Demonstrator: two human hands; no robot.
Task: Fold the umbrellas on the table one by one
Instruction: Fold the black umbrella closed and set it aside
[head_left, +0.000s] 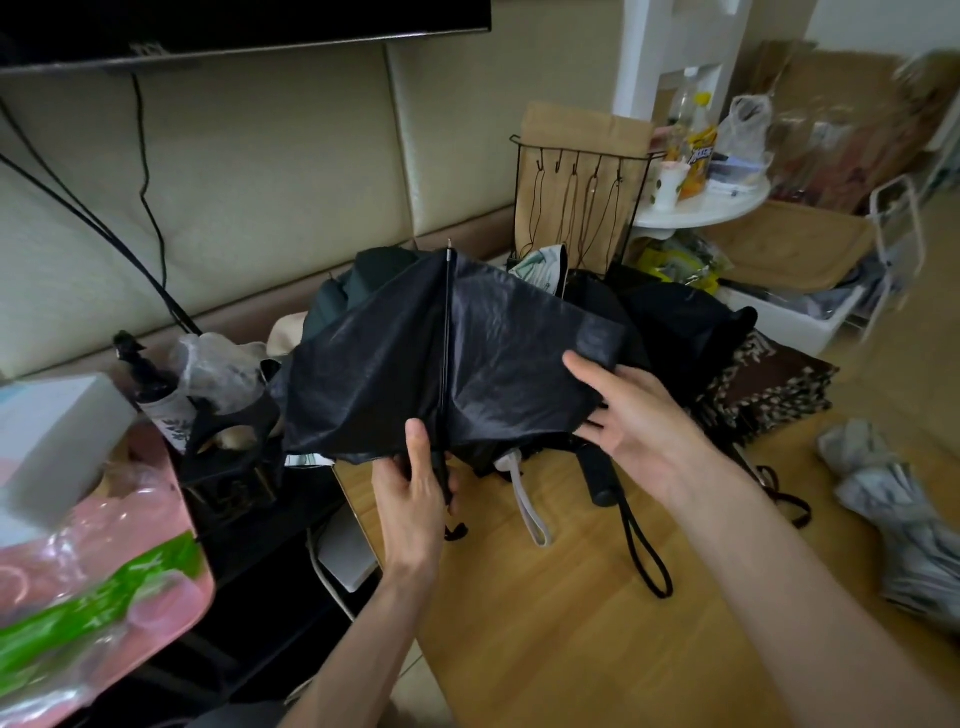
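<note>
A black umbrella (395, 358) is held up above the wooden table (571, 597), its loose canopy spread around a thin black rib. My left hand (415, 493) grips its lower end, thumb pointing up along the rib. My right hand (623, 410) is at the canopy's right edge with fingers straight, touching the fabric. Behind it lie more umbrellas: a black one with a black handle and cord loop (602, 478), one with a white strap (530, 504), a dark green one (363, 286) and a brown patterned one (769, 384).
A grey crumpled umbrella (893, 514) lies at the table's right edge. A black wire rack (576, 202) with paper bags stands behind the pile. To the left sit a black lantern-like holder (228, 447), a pink bag (93, 597) and a white box (47, 441).
</note>
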